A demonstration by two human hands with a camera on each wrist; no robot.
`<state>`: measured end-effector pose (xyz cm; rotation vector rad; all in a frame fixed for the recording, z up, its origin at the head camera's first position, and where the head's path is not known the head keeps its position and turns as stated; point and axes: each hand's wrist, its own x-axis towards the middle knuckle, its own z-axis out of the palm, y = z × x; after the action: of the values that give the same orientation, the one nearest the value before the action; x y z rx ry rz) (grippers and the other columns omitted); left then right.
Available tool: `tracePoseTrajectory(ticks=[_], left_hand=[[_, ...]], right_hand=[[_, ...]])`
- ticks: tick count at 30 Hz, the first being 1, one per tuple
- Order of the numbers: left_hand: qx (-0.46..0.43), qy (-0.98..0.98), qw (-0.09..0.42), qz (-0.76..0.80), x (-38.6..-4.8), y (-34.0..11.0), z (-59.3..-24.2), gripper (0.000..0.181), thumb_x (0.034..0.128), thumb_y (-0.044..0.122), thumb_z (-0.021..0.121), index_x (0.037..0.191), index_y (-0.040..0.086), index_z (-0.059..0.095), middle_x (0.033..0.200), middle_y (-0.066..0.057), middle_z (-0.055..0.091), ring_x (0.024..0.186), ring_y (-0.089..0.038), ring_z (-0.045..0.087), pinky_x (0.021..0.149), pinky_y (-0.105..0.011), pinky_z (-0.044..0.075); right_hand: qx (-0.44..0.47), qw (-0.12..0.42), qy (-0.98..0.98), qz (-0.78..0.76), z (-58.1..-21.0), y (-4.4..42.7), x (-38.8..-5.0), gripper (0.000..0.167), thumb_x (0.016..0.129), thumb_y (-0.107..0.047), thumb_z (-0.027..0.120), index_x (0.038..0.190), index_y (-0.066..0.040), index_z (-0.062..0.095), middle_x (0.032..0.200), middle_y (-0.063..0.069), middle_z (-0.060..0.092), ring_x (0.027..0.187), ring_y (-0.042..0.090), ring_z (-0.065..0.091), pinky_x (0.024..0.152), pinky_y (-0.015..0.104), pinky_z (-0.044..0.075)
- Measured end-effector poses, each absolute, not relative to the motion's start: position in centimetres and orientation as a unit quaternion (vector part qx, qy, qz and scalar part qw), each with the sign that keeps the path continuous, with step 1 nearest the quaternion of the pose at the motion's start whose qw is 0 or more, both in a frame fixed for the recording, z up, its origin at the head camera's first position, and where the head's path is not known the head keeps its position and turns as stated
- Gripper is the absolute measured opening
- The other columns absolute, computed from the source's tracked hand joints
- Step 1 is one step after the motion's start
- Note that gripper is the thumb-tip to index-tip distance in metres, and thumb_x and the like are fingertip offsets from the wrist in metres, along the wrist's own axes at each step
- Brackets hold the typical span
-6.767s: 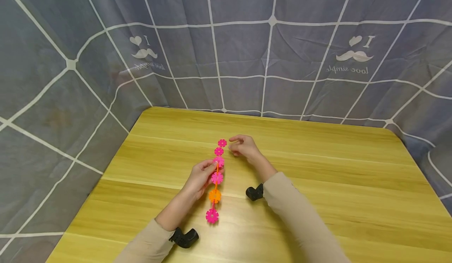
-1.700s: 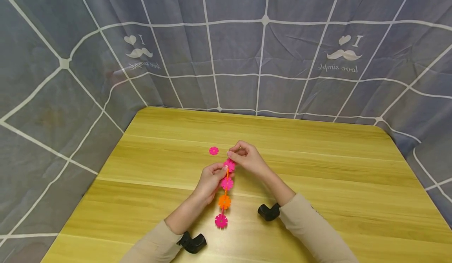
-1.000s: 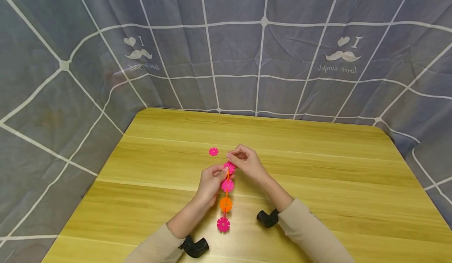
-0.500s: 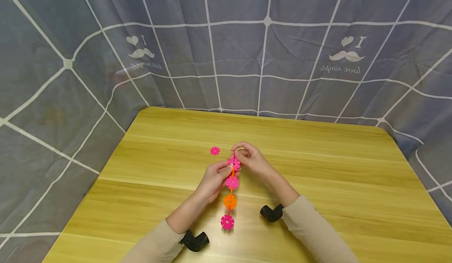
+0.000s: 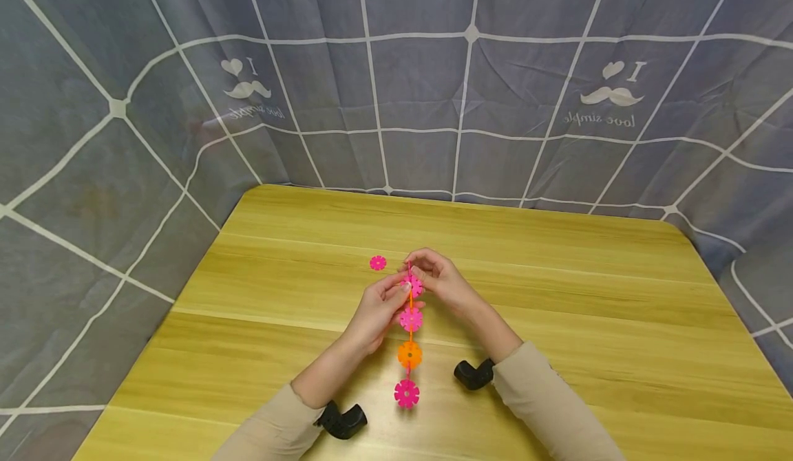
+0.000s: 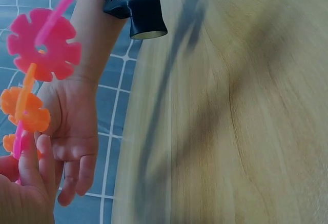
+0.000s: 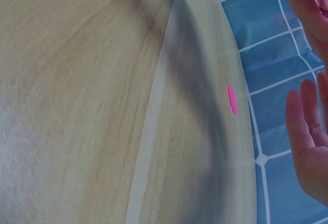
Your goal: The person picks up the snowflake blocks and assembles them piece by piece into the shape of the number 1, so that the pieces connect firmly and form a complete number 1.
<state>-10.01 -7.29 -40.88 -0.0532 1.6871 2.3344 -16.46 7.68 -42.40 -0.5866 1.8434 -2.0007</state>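
A chain of slotted snowflake discs runs toward me from between both hands. My left hand (image 5: 374, 313) pinches it near its far end, thumb on a pink disc (image 5: 414, 285). My right hand (image 5: 442, 282) pinches another pink disc, seen edge-on, at the chain's far tip; the fingers partly hide where the two meet. Below the left hand follow a pink disc (image 5: 411, 319), an orange disc (image 5: 409, 355) and a darker pink end disc (image 5: 407, 393). In the left wrist view, a pink disc (image 6: 61, 55) and an orange disc (image 6: 33, 112) interlock at an angle.
One loose pink disc (image 5: 378, 263) lies flat on the wooden table (image 5: 557, 296), beyond the left hand. Black camera mounts hang at the left wrist (image 5: 342, 421) and right wrist (image 5: 473, 376). A grey checked curtain (image 5: 421, 96) encloses the table's back and left.
Two loose pink discs lay on the table at first; the right hand has since taken one to the chain's far end. The chain has shifted right. Over the last half second little moves.
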Motion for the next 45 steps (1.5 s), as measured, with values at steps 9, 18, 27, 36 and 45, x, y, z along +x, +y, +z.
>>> tracePoseTrajectory(ticks=[9, 18, 27, 36, 45], left_hand=[[-0.017, 0.588, 0.147, 0.795, -10.1, -7.5, -41.1, 0.042, 0.1, 0.017, 0.044, 0.132, -0.011, 0.04, 0.093, -0.006, 0.066, 0.07, -0.008, 0.066, 0.066, -0.022, 0.056], [-0.014, 0.592, 0.162, 0.789, -9.8, -7.8, -41.6, 0.041, 0.1006, 0.019, 0.043, 0.123, -0.015, 0.045, 0.087, -0.003, 0.063, 0.071, -0.008, 0.066, 0.064, -0.022, 0.056], [-0.006, 0.592, 0.172, 0.788, -9.9, -7.9, -41.7, 0.04, 0.1015, 0.018, 0.04, 0.122, -0.015, 0.046, 0.084, -0.003, 0.065, 0.07, -0.008, 0.066, 0.063, -0.021, 0.055], [-0.006, 0.599, 0.18, 0.781, -10.0, -8.0, -41.5, 0.037, 0.1011, 0.017, 0.041, 0.12, -0.014, 0.047, 0.084, 0.0, 0.063, 0.071, -0.008, 0.066, 0.064, -0.021, 0.055], [-0.005, 0.603, 0.187, 0.775, -10.0, -8.2, -41.7, 0.036, 0.0998, 0.014, 0.044, 0.124, -0.013, 0.046, 0.085, 0.0, 0.063, 0.07, -0.007, 0.065, 0.061, -0.019, 0.055]], right_hand=[[-0.234, 0.157, 0.659, -0.697, -42.6, 7.7, -16.2, 0.022, 0.093, 0.001, 0.052, 0.112, 0.012, 0.05, 0.11, 0.016, 0.059, 0.096, 0.017, 0.058, 0.082, 0.024, 0.049], [-0.232, 0.166, 0.666, -0.689, -43.3, 7.6, -16.2, 0.021, 0.092, -0.001, 0.054, 0.11, 0.01, 0.053, 0.108, 0.015, 0.058, 0.098, 0.019, 0.057, 0.09, 0.03, 0.046], [-0.225, 0.166, 0.663, -0.695, -43.6, 7.7, -16.2, 0.024, 0.092, -0.001, 0.055, 0.111, 0.013, 0.052, 0.109, 0.022, 0.057, 0.095, 0.016, 0.057, 0.086, 0.026, 0.047], [-0.22, 0.175, 0.659, -0.698, -43.8, 7.7, -16.6, 0.027, 0.091, -0.003, 0.056, 0.111, 0.014, 0.051, 0.112, 0.032, 0.052, 0.093, 0.016, 0.058, 0.084, 0.026, 0.047], [-0.22, 0.177, 0.659, -0.697, -43.8, 7.7, -16.6, 0.027, 0.091, -0.002, 0.057, 0.111, 0.015, 0.051, 0.106, 0.016, 0.059, 0.094, 0.016, 0.058, 0.083, 0.025, 0.048]])
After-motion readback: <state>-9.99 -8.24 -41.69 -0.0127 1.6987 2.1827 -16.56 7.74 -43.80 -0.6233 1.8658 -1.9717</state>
